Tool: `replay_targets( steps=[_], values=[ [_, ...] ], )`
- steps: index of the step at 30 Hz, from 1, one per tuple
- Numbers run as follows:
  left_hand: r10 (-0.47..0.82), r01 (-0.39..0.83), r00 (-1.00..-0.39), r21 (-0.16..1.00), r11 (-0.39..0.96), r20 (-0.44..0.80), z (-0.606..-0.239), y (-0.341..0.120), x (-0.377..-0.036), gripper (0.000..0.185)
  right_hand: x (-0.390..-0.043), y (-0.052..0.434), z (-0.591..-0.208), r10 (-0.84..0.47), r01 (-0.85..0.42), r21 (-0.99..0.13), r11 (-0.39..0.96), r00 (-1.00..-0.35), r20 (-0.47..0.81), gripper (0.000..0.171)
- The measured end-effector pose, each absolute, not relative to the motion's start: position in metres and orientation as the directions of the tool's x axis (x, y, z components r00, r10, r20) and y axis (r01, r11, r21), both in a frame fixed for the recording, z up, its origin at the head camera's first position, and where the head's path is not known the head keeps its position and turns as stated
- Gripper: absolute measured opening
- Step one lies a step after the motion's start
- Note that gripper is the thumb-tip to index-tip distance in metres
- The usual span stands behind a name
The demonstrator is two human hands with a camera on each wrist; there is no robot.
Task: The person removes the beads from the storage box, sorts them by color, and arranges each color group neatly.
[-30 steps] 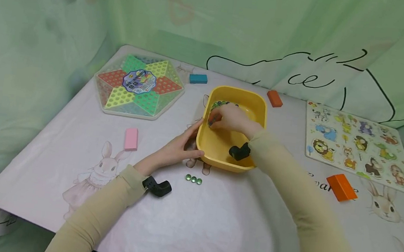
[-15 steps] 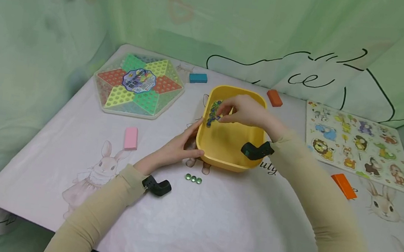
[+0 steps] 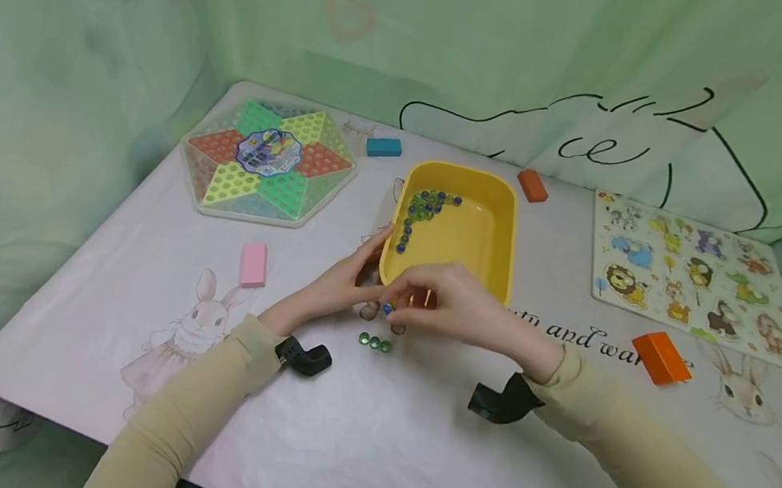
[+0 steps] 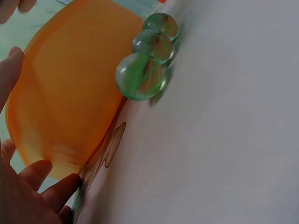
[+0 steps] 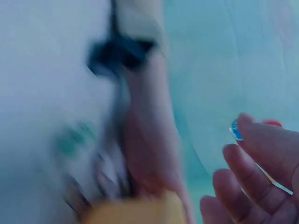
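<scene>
My right hand (image 3: 452,303) pinches a blue marble (image 3: 387,309) between thumb and fingertip, above the tray's near edge in the head view. That marble (image 5: 236,130) also shows at the fingertips in the right wrist view. Spread fingers of my left hand (image 3: 327,293) rest against the left side of a yellow plastic tray (image 3: 481,242). Inside the tray, blue and green marbles (image 3: 426,204) gather along the far left wall. On the table in front of it, three green marbles (image 3: 375,343) form a short row, seen large as clear green marbles (image 4: 140,76) in the left wrist view.
A hexagonal Chinese checkers board (image 3: 270,162) lies at the back left, an animal puzzle board (image 3: 698,279) at the right. Around the tray are a pink block (image 3: 254,265), a blue block (image 3: 383,147), a red-orange block (image 3: 532,186) and an orange block (image 3: 663,358).
My right hand has come up out of the tray with a blue marble and moved toward the near edge, close to the green row. The left hand stays at the tray's side.
</scene>
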State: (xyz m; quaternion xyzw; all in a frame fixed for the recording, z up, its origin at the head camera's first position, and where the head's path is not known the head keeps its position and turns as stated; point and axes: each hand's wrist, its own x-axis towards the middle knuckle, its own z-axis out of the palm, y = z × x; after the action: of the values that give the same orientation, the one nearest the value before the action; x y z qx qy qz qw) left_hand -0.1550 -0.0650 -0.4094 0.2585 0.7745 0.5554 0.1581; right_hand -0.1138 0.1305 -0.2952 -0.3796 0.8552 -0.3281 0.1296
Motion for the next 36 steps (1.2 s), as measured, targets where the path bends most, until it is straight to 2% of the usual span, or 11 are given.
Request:
replay_targets(
  steps=[4, 9, 15, 18, 21, 25, 28, 36],
  values=[
    [0.574, 0.226, -0.818, 0.939, 0.259, 0.038, -0.391, -0.065, -0.147, 0.086, -0.095, 0.123, -0.318, -0.743, -0.564, -0.683, 0.464, -0.667, 0.047, 0.015],
    [0.571, 0.215, -0.821, 0.937, 0.275, 0.021, -0.379, -0.064, -0.141, 0.084, -0.081, 0.115, -0.349, -0.686, -0.499, -0.694, 0.519, -0.727, 0.009, 0.014],
    [0.568, 0.200, -0.823, 0.941, 0.275, 0.009, -0.377, -0.064, -0.140, 0.084, -0.069, 0.108, -0.370, -0.642, -0.538, -0.593, 0.600, -0.765, 0.045, 0.013],
    [0.567, 0.196, -0.824, 0.940, 0.281, 0.003, -0.377, -0.064, -0.140, 0.084, -0.066, 0.105, -0.376, -0.645, -0.585, -0.499, 0.640, -0.761, 0.065, 0.013],
    [0.562, 0.207, -0.827, 0.935, 0.287, 0.011, -0.391, -0.064, -0.146, 0.085, -0.064, 0.102, -0.378, -0.641, -0.582, -0.458, 0.672, -0.767, 0.035, 0.013],
    [0.557, 0.226, -0.830, 0.933, 0.281, 0.033, -0.411, -0.064, -0.155, 0.087, -0.062, 0.099, -0.376, -0.630, -0.554, -0.456, 0.696, -0.776, -0.018, 0.014],
    [0.557, 0.227, -0.829, 0.933, 0.278, 0.035, -0.412, -0.063, -0.156, 0.087, -0.061, 0.098, -0.376, -0.625, -0.541, -0.450, 0.710, -0.779, -0.049, 0.014],
    [0.561, 0.207, -0.828, 0.935, 0.287, 0.010, -0.395, -0.063, -0.149, 0.087, -0.060, 0.098, -0.376, -0.620, -0.527, -0.439, 0.728, -0.779, -0.094, 0.017]
  ],
)
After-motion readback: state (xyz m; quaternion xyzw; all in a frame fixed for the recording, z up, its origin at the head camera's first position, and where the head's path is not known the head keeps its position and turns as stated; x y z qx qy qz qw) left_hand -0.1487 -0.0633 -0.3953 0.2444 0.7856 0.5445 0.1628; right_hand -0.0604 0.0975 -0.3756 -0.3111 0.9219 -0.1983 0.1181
